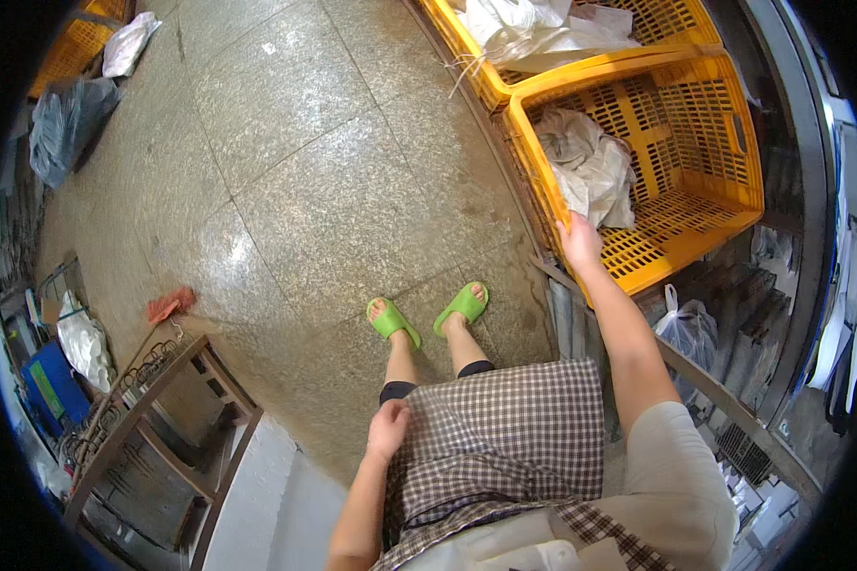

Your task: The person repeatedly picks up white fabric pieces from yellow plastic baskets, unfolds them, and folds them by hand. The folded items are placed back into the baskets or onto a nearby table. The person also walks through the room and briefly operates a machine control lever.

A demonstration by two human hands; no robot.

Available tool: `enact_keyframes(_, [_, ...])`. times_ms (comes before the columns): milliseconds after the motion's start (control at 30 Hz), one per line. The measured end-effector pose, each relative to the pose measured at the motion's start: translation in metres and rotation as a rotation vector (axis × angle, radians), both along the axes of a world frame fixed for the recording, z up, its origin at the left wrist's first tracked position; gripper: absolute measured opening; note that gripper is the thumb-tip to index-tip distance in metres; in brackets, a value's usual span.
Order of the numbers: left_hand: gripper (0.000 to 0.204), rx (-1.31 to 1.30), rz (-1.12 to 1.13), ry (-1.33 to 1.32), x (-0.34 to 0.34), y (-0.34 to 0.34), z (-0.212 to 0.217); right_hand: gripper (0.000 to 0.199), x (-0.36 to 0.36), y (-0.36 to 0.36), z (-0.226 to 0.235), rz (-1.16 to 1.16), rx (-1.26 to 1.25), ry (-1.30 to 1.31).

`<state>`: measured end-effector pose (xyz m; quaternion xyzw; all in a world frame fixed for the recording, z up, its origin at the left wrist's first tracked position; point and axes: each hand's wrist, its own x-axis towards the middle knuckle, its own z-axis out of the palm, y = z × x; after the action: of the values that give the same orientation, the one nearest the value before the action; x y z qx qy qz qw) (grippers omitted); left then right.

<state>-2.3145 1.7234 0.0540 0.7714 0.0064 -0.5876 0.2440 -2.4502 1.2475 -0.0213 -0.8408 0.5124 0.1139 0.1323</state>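
My right hand (581, 244) reaches out to the right and grips the near left rim of a yellow plastic crate (671, 260). Inside that crate, just past my fingers, a crumpled off-white sack (590, 164) lies against the left wall. The rest of the crate shows its slotted bottom and sides. In front of my checked apron (505, 433) hangs my left hand (388, 431), its fingers curled in with nothing visible in them.
A second yellow crate (495, 86) with white sacks (543, 33) adjoins the first. A metal rail (733, 414) runs along my right. At left stand a brown frame (143, 423), a red cloth (170, 305) and a dark plastic bag (67, 128). Green slippers (395, 324) are on my feet.
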Motion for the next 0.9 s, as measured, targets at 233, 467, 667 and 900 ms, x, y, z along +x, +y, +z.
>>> enact_keyframes(233, [0.017,0.169,-0.041,-0.019,0.019,0.042,-0.010,0.032,-0.014,-0.041,0.011,-0.101,-0.104,-0.007])
enact_keyframes(467, [0.020,-0.060,-0.148,-0.070,0.029,-0.014,-0.001,0.035,-0.021,-0.008,0.065,-0.099,0.150,-0.396])
enact_keyframes(667, [0.047,-0.548,0.227,0.078,0.037,-0.153,-0.032,0.055,0.059,0.118,0.046,0.008,0.720,-0.290])
enact_keyframes(900, [0.027,-0.402,0.767,0.131,0.094,-0.181,-0.062,0.049,0.135,0.238,-0.004,0.084,1.071,-0.734])
